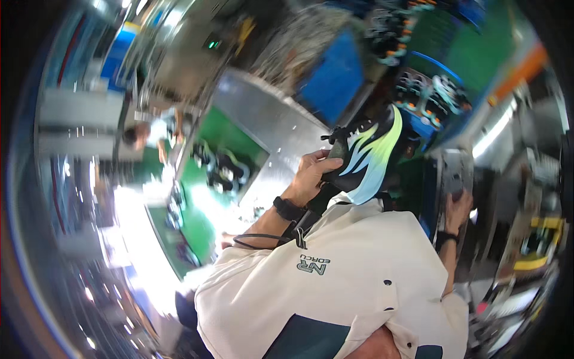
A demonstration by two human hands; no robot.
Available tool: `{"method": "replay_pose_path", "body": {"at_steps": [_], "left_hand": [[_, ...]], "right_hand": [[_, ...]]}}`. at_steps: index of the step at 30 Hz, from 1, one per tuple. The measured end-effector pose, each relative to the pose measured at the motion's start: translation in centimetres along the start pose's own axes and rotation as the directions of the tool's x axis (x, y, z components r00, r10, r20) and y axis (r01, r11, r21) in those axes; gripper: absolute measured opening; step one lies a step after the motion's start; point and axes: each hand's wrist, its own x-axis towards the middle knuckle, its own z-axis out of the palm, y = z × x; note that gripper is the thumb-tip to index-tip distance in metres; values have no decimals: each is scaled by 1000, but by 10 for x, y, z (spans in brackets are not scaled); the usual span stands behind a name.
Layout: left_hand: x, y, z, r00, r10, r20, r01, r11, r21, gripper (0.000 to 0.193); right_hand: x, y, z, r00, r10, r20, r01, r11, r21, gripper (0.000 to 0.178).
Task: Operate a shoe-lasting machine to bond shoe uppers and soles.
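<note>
My left hand (312, 175), with a black band on the wrist, grips a black shoe (366, 157) with a pale green and light blue flame pattern, held up in front of my cream shirt (335, 281). My right hand (459, 206), also with a dark wristband, is at the right, against a grey metal part (454, 170) of a machine. The blur hides whether its fingers close around it. A black cable runs along my left forearm.
A green conveyor belt (206, 221) carrying several dark shoes (224, 170) runs at the left beside a grey metal surface (269, 125). Another person (154, 134) in a white top stands far left. Behind are a blue panel (335, 78) and shoes on a rack (430, 90).
</note>
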Motion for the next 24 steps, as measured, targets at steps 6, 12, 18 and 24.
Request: {"method": "replay_pose_path", "body": {"at_steps": [6,12,18,24], "left_hand": [[-29,-53,-127,866,-177,-468,57,964,-260,24],[33,-96,-277,539,123,-834,-323,944,-69,17],[108,-58,-466,295,-73,-953,-536,813,-228,36],[126,31,-585,47,446,-894,-230,876,424,89]], "right_hand": [[17,3,5,968,-132,215,191,939,-285,75],[56,19,11,943,63,326,104,877,-470,67],[88,-17,29,922,62,382,135,874,-467,65],[93,-33,29,903,26,429,156,910,-383,62]]}}
